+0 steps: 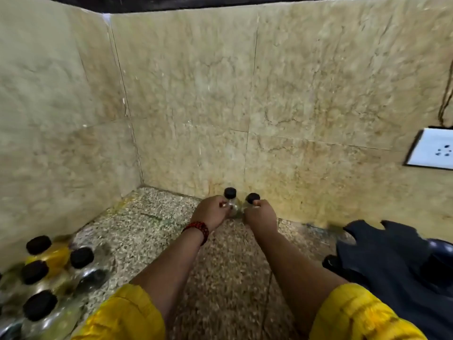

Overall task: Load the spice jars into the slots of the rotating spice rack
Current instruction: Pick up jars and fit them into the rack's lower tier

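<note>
Just below the middle of the view, at 6 o'clock, two clear black-capped jars stand side by side on the speckled countertop (152,224) against the tiled wall (196,106). The left hand (212,213) curls its fingers round the left jar (232,203); the right hand (261,217) grips the right jar (252,198) just under its cap. More capped jars (39,271) cluster at 8 o'clock, a dark cloth (382,261) lies at 4 o'clock, and a wall socket (434,149) sits at 3 o'clock
</note>
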